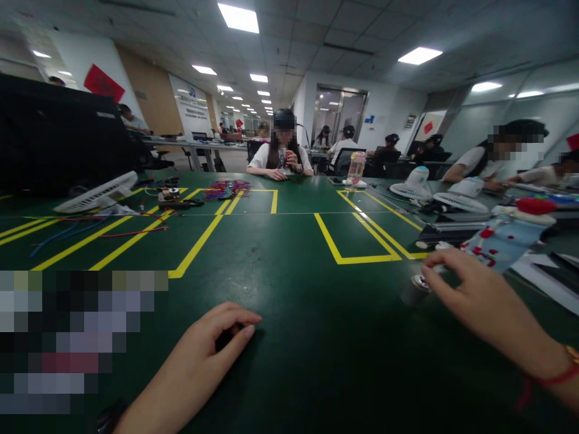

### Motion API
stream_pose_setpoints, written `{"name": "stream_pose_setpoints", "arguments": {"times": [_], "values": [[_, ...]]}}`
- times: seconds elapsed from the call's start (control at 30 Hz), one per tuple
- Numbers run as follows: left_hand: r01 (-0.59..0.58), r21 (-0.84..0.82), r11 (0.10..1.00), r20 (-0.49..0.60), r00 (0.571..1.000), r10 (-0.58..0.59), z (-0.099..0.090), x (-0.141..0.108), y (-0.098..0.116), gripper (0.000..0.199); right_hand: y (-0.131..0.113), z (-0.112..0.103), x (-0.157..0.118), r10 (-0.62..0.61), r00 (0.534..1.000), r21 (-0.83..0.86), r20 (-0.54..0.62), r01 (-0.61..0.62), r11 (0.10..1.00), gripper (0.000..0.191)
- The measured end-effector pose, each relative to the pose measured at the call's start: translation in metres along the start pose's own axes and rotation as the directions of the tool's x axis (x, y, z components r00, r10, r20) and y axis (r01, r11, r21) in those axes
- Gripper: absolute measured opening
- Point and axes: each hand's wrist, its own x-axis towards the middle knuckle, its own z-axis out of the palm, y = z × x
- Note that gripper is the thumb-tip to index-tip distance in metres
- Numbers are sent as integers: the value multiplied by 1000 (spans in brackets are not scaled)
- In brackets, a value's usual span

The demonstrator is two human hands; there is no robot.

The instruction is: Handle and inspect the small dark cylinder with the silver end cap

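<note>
My left hand (215, 337) rests over the green table (289, 374), fingers loosely curled, thumb and forefinger tips near each other with a gap behind them and nothing visible between them. Off to the right, my right hand (474, 295) reaches forward with thumb and forefinger bent, a gap between them. Their tips are at the upper edge of a small grey cylinder (415, 292) with a shiny metal top, which looks upright; whether they touch it, I cannot tell. Just beyond that hand lies a light-blue item with red patterns (502, 241).
Yellow tape (368, 260) marks the table. Wires (228, 190) and a tilted white fan (97, 193) are at left; more fans (411, 184) and a clear bottle (356, 166) at right. A person (280, 150) sits opposite, holding something red; another person (470, 160) sits at right.
</note>
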Motion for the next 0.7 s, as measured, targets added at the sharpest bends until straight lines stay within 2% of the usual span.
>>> {"name": "stream_pose_setpoints", "arguments": {"times": [0.07,0.13,0.33,0.5,0.7], "values": [[2,7,1000,-1,1000,-2,0,1,0,21,27,1,-4,133,980,0,148,-134,991,33],[1,11,1000,-6,1000,-1,0,1,-1,20,40,4,-8,196,949,63,247,-217,974,41],[-8,41,999,9,1000,8,0,0,-4,21,30,6,-11,246,951,150,189,-275,950,48],[-17,32,999,15,1000,16,-1,-1,-4,22,27,9,-11,205,940,159,272,-254,954,46],[-27,42,999,-2,1000,27,-1,-1,-3,21,41,11,-12,189,919,247,345,-283,927,44]]}}
